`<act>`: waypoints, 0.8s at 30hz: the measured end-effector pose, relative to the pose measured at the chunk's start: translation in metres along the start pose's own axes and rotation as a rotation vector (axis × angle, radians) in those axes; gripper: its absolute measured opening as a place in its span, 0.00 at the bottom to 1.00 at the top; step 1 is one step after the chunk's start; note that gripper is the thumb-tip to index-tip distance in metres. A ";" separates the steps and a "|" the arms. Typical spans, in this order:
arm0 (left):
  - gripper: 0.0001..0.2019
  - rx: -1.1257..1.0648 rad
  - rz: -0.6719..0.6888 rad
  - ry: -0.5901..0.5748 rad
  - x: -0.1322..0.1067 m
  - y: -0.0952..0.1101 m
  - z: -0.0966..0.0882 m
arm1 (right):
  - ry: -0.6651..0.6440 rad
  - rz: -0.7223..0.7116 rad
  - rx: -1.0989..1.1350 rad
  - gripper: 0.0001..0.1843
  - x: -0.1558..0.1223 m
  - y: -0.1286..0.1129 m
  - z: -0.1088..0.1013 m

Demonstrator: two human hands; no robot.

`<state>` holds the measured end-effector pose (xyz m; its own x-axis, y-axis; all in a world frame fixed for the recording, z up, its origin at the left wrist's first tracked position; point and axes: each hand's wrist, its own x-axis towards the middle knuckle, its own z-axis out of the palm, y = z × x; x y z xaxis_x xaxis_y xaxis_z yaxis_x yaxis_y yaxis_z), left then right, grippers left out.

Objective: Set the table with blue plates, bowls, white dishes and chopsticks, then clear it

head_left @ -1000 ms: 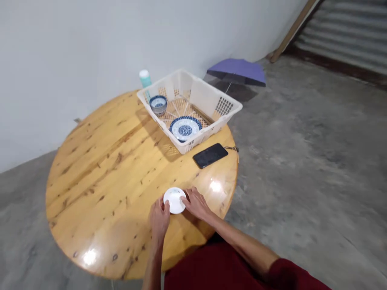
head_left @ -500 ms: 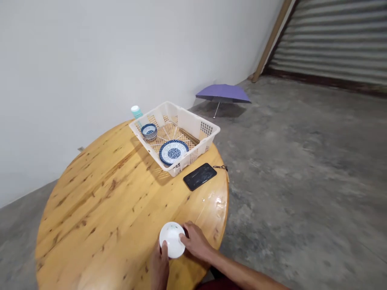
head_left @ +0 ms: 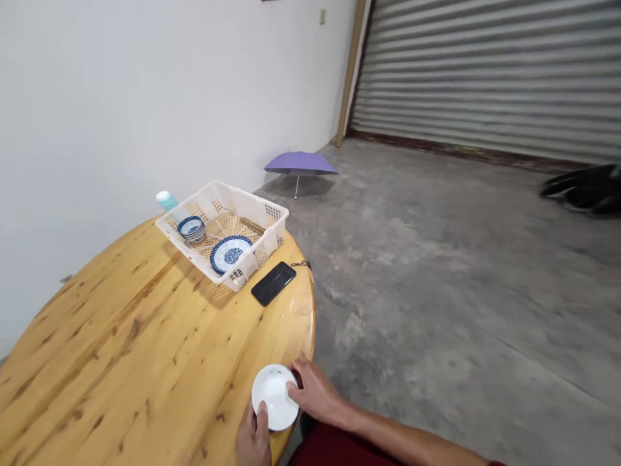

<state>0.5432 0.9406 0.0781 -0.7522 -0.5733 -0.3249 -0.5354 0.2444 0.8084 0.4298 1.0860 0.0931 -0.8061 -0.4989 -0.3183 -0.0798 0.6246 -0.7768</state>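
Note:
A small white dish (head_left: 274,396) lies at the near edge of the round wooden table (head_left: 121,349). My left hand (head_left: 253,441) grips its near rim, thumb resting on the dish. My right hand (head_left: 315,393) holds its right rim with curled fingers. Both hands are closed on the dish. Farther back, a white plastic basket (head_left: 262,217) holds a blue-patterned plate (head_left: 230,252) and a stack of small blue bowls (head_left: 191,228).
A black phone (head_left: 273,283) with a keyring lies beside the basket near the table's right edge. A teal-capped bottle (head_left: 165,199) stands behind the basket by the white wall. On the concrete floor are an open purple umbrella (head_left: 299,163) and dark objects (head_left: 585,188) before a roller shutter.
The view has swung up and to the right, showing the shutter and more floor. The dish and both hands now sit lower in view, still gripping it at the table edge.

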 end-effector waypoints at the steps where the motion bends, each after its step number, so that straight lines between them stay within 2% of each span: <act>1: 0.27 0.002 0.008 -0.026 -0.002 0.001 0.000 | 0.026 0.008 0.015 0.08 -0.007 0.001 0.000; 8: 0.28 -0.028 0.002 -0.164 -0.034 0.001 0.010 | 0.110 0.087 0.069 0.11 -0.055 0.027 0.008; 11: 0.29 -0.048 -0.008 -0.231 -0.045 0.010 0.016 | 0.116 0.097 0.079 0.12 -0.065 0.034 0.002; 14: 0.28 -0.031 0.016 -0.234 -0.047 0.024 0.023 | 0.130 0.082 0.108 0.14 -0.065 0.038 -0.010; 17: 0.25 -0.004 0.060 -0.197 -0.041 0.040 0.037 | 0.147 0.030 0.158 0.15 -0.057 0.047 -0.027; 19: 0.23 -0.009 0.085 -0.185 -0.035 0.053 0.052 | 0.145 0.008 0.182 0.17 -0.048 0.059 -0.044; 22: 0.22 -0.009 0.113 -0.168 -0.027 0.079 0.087 | 0.134 -0.006 0.197 0.19 -0.032 0.082 -0.080; 24: 0.21 0.010 0.103 -0.116 -0.022 0.102 0.116 | 0.122 -0.007 0.207 0.20 -0.021 0.099 -0.111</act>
<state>0.4611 1.0687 0.1109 -0.8424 -0.4505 -0.2957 -0.4567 0.3054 0.8356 0.3734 1.2248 0.0832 -0.8719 -0.4186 -0.2540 0.0261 0.4783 -0.8778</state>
